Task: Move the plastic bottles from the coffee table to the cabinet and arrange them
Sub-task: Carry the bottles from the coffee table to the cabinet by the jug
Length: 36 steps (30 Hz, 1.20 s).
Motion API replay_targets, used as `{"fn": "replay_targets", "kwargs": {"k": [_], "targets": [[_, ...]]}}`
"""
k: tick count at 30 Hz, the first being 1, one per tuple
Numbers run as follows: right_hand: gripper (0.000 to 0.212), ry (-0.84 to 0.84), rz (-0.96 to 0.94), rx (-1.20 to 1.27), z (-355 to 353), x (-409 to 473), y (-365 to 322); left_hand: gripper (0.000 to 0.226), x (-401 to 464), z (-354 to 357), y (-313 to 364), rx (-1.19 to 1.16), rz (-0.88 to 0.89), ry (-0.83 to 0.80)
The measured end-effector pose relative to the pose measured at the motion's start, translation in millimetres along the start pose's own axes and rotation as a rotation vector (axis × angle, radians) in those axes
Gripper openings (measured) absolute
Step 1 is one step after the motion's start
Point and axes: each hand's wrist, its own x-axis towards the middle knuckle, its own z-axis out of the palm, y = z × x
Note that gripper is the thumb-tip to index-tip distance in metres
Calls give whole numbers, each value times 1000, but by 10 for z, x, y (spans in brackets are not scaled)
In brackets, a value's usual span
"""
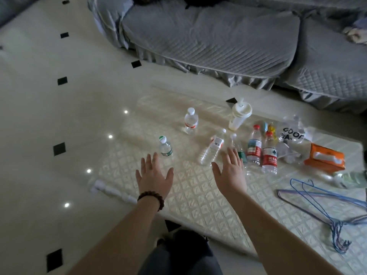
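Several clear plastic bottles stand on the glass coffee table. A small green-capped bottle stands just beyond my left hand. A tilted white-capped bottle is just left of my right hand. A white-capped bottle with a red label stands farther back. Two red-labelled bottles stand to the right, and a green-labelled bottle is partly hidden behind my right hand. Both hands hover above the table, fingers straight, holding nothing.
A white lidded cup stands at the back. A clear printed bag, an orange tissue pack and wire hangers lie on the right. A grey sofa is behind the table. Tiled floor lies left.
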Motion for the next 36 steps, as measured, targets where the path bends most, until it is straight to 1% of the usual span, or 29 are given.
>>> {"fn": "replay_targets", "kwargs": {"k": [3, 9, 11, 15, 17, 21, 26, 28, 31, 36], "targets": [[57, -44, 7, 13, 197, 270, -27, 78, 295, 101, -111, -75, -56, -48], [52, -49, 61, 31, 718, 776, 61, 93, 1029, 482, -280, -394, -63, -159], [52, -34, 91, 33, 894, 938, 120, 97, 1264, 655, -317, -475, -56, -160], [51, -29, 148, 37, 1239, 1152, 247, 98, 1648, 968, -369, -591, -39, -110], [52, -33, 174, 41, 1377, 1209, 306, 91, 1766, 1076, -386, -600, -41, -87], [54, -35, 216, 35, 1539, 1240, 395, 65, 1888, 1204, -403, -614, 11, -10], [56, -5, 299, 74, 1559, 1307, 496, 51, 2018, 1206, -214, -570, 84, -36], [59, 16, 344, 84, 1562, 1419, 556, 54, 2072, 1232, -134, -547, 138, -67], [70, 24, 413, 99, 1614, 1683, 659, 62, 2131, 1273, -20, -537, 181, -102], [93, -28, 552, 116, 1807, 2128, 847, 61, 2143, 1319, 89, -523, 252, -134]]}}
